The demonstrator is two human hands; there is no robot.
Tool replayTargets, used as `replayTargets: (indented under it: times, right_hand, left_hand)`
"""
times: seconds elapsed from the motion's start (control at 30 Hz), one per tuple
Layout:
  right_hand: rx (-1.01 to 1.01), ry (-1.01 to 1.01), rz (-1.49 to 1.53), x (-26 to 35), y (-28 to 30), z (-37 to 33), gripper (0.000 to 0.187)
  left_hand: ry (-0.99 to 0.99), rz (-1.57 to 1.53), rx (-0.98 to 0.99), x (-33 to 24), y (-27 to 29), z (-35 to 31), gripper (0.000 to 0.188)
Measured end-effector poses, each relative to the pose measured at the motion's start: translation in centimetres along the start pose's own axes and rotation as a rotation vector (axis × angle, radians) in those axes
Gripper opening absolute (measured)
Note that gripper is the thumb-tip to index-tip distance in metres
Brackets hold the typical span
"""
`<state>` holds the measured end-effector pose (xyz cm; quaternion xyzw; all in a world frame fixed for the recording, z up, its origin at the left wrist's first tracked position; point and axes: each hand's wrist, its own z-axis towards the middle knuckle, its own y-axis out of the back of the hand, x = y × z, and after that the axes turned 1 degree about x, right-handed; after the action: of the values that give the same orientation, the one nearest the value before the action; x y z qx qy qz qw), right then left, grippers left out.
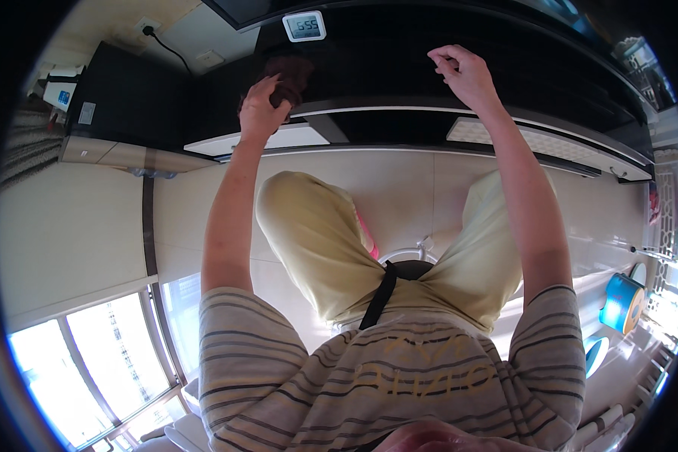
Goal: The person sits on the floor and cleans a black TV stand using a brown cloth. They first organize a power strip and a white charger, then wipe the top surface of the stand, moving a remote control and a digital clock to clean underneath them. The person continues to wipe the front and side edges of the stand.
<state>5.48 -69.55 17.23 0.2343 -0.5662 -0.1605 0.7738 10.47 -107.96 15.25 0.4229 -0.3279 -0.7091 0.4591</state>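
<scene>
Left hand (pixel 262 111) grips cloth (pixel 294 72) atop black cabinet (pixel 369 71) above tiles (pixel 399 184).

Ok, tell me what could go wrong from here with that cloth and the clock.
The dark cloth is bunched under the left hand, with the white-framed clock just beyond; pushing farther back might knock the clock.

The cloth also lies near the front edge of the black surface, so it could slip off if pulled toward the person.

Dark on dark, its outline is hard to make out, so a loose fold might go unnoticed.
</scene>
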Motion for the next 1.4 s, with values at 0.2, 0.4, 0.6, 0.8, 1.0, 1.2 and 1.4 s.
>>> replayTargets:
  times: [0.2,0.4,0.6,0.8,1.0,1.2,1.4]
  right_hand:
    - [-0.008,-0.018,0.005,0.1,0.4,-0.1,0.016]
    - [0.043,-0.004,-0.026,0.4,2.6,-0.3,0.021]
    - [0.007,-0.001,0.017,0.6,3.0,-0.6,0.02]
    - [-0.046,0.05,0.024,-0.1,3.8,-1.1,0.014]
    - [-0.09,0.079,-0.099,-0.9,4.7,-2.0,0.015]
    - [-0.098,0.069,-0.175,-1.0,6.0,-2.5,0.015]
    - [-0.072,0.016,-0.169,-0.3,6.1,-2.5,0.014]
  left_hand:
    - [0.419,0.192,-0.023,7.5,3.1,-1.8,0.041]
    - [0.442,-0.169,-0.233,2.0,5.4,-0.6,0.034]
    - [-0.2,0.093,0.071,-5.6,-2.2,0.5,0.047]
    - [-0.548,-0.043,0.108,-17.2,-7.1,1.5,0.062]
    - [-0.703,0.163,-0.063,-21.9,-12.0,0.6,0.047]
    - [-0.779,0.25,0.027,-16.0,-8.4,0.6,0.048]
    - [-0.605,0.209,0.161,-7.6,-1.3,0.0,0.043]
